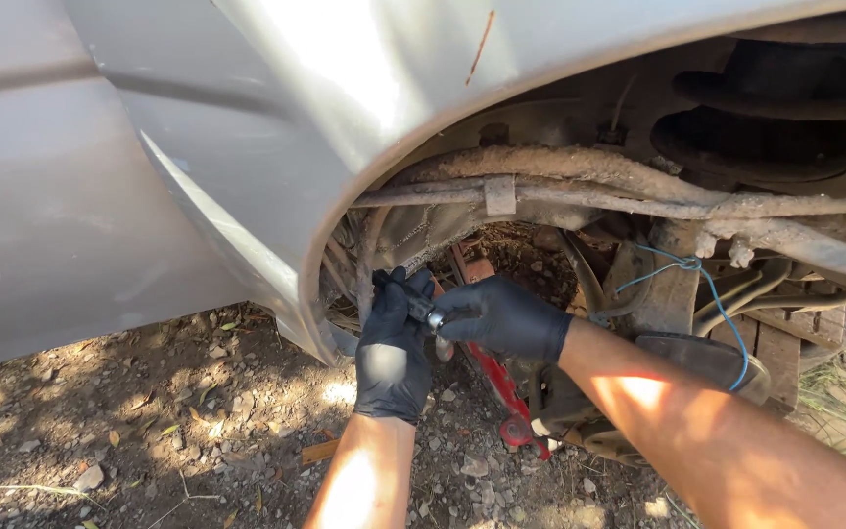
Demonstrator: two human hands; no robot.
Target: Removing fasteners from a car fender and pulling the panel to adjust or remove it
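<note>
While both black-gloved hands meet inside the wheel arch (pixel 413 147), left hand (pixel 394 343) curls its fingers around a small dark metal part (pixel 423 310); right hand (pixel 501 315) pinches the same part's shiny end. Red jack (pixel 493 377) stands just behind, on gravel (pixel 149 411).

Matt black rubbery gloves covered both hands (pixel 443 328), the small tool (pixel 425 312) between them showed a shiny metal tip, the car panel (pixel 198 147) was smooth glossy painted metal, and the beam (pixel 580 171) was rough with caked dirt.
</note>
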